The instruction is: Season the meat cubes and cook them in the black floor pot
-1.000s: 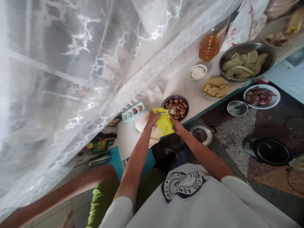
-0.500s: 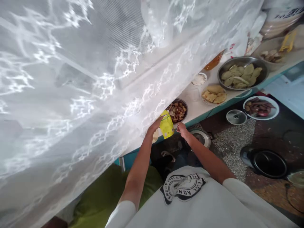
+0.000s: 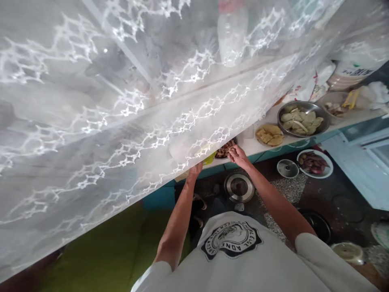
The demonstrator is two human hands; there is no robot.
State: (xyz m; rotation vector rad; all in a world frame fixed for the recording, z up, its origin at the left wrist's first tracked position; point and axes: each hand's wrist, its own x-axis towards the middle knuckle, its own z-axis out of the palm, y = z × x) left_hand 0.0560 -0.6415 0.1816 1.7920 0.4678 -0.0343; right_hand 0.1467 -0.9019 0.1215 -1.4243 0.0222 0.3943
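My left hand point(image 3: 196, 167) grips a yellow pouch point(image 3: 209, 158), and the lace curtain covers its fingertips and most of the pouch. Over the near rim of a metal bowl, my right hand point(image 3: 238, 155) has its fingers pinched together; whatever they may hold is too small to make out. Brown chopped pieces point(image 3: 223, 151) fill this bowl, whose left part is behind the curtain. The bowl sits on a white counter point(image 3: 252, 148) close to the front edge.
The white lace curtain point(image 3: 127, 117) hangs across the left and top. Along the counter stand a dish of yellowish pieces point(image 3: 270, 134) and a steel bowl of pale slices point(image 3: 300, 121). On the floor are a round lidded pot point(image 3: 239, 187), a metal lid point(image 3: 287, 168) and a white basin point(image 3: 328, 172).
My right hand has moved up over the bowl's edge. The yellow pouch has gone mostly behind the curtain with my left hand. The view has shifted, and the curtain covers more of the counter.
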